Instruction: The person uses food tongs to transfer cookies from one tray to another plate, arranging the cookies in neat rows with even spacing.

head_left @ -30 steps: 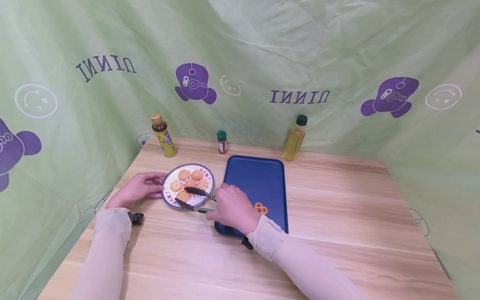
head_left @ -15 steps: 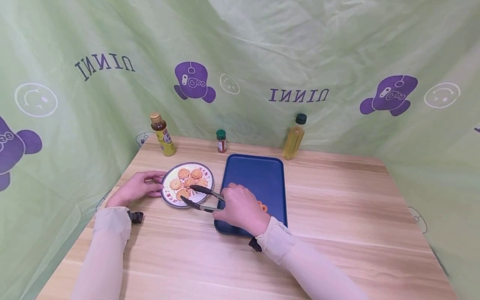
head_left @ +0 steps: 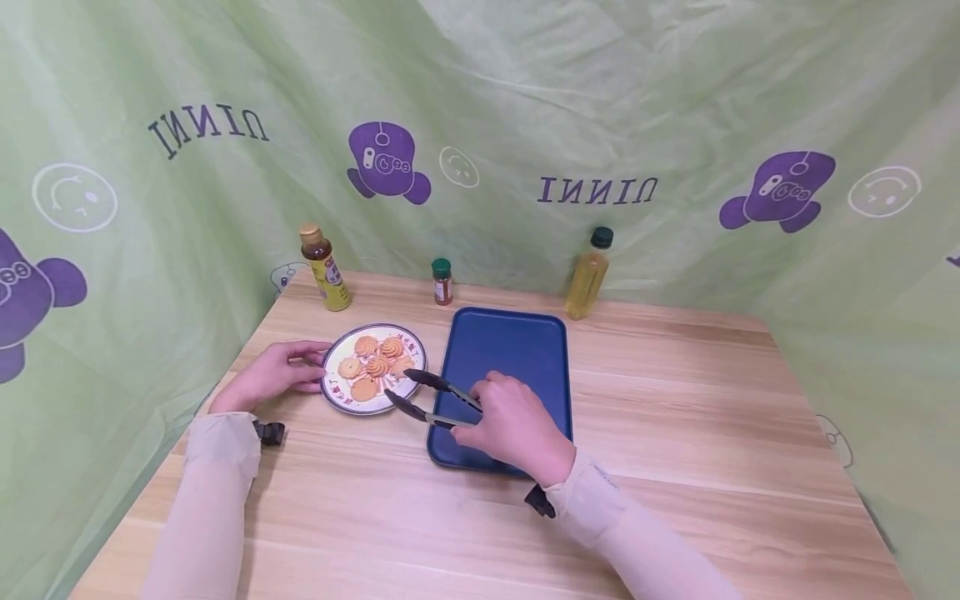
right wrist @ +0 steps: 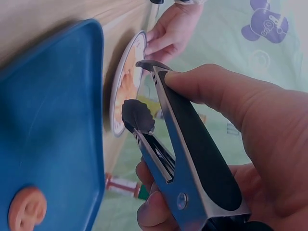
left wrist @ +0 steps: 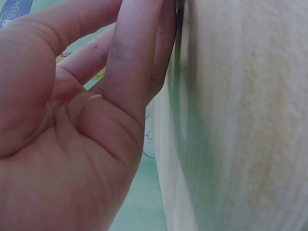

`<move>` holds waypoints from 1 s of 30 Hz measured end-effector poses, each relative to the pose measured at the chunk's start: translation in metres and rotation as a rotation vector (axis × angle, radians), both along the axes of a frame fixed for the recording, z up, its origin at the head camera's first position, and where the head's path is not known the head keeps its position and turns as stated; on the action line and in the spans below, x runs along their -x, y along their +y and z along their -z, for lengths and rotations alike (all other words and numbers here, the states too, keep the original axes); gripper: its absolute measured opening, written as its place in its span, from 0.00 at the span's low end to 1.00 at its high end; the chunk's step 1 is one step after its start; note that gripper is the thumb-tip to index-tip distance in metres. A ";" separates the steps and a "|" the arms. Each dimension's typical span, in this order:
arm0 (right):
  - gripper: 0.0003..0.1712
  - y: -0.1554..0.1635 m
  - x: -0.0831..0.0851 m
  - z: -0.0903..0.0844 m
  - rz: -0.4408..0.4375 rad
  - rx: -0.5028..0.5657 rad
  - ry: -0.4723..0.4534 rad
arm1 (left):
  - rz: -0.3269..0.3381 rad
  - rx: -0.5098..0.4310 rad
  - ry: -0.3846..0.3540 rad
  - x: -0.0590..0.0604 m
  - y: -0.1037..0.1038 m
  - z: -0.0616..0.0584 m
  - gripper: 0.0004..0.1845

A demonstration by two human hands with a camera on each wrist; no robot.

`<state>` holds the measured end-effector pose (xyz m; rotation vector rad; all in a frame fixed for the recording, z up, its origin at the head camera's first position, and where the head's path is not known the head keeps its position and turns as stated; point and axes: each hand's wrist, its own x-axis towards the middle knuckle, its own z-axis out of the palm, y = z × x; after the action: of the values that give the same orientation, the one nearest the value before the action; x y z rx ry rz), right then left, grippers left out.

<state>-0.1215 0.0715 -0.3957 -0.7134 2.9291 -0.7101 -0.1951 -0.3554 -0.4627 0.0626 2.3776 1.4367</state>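
Observation:
A white plate with several orange swirl cookies lies left of a blue tray. My left hand lies flat on the table, its fingertips touching the plate's left rim. My right hand grips black-and-steel tongs. Their tips stand apart and empty at the plate's right edge. In the right wrist view the tongs point toward the plate, and one orange cookie lies on the tray. My right hand hides that cookie in the head view.
Along the back of the wooden table stand a yellow-labelled sauce bottle, a small spice jar and an oil bottle. Green printed cloth hangs close behind and at both sides.
My right hand has drawn the tongs back to the right, off the cookies to the plate's edge, and now covers the cookie on the tray. My left hand has stayed put.

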 end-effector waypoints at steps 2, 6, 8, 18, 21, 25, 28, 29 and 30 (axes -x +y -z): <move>0.27 0.007 -0.001 0.000 0.018 -0.002 -0.002 | -0.002 -0.007 -0.003 0.000 0.000 0.000 0.35; 0.26 0.024 -0.003 0.000 0.046 -0.012 0.013 | 0.004 -0.002 -0.005 0.001 0.000 0.000 0.35; 0.22 0.033 -0.004 0.001 0.051 -0.020 0.025 | 0.004 0.003 -0.003 0.001 0.000 0.000 0.35; 0.28 0.068 -0.008 0.004 0.126 -0.043 0.019 | 0.008 0.018 0.000 -0.002 0.001 -0.002 0.36; 0.30 0.079 -0.012 0.003 0.148 -0.056 0.003 | 0.010 0.018 0.010 -0.002 0.000 -0.002 0.35; 0.29 0.095 -0.020 0.002 0.179 -0.071 -0.018 | 0.009 0.006 0.006 -0.003 0.001 -0.001 0.35; 0.28 0.105 -0.028 0.002 0.197 -0.078 -0.022 | 0.009 0.010 0.002 -0.003 0.001 -0.002 0.35; 0.28 0.109 -0.031 0.003 0.203 -0.080 -0.019 | 0.012 0.018 0.006 -0.003 0.001 -0.002 0.35; 0.28 0.112 -0.033 0.003 0.209 -0.080 -0.017 | 0.011 0.021 0.008 -0.002 0.001 -0.003 0.35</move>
<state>-0.0883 0.1835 -0.3991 -0.3965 3.0256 -0.6045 -0.1930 -0.3541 -0.4599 0.0760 2.3943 1.4092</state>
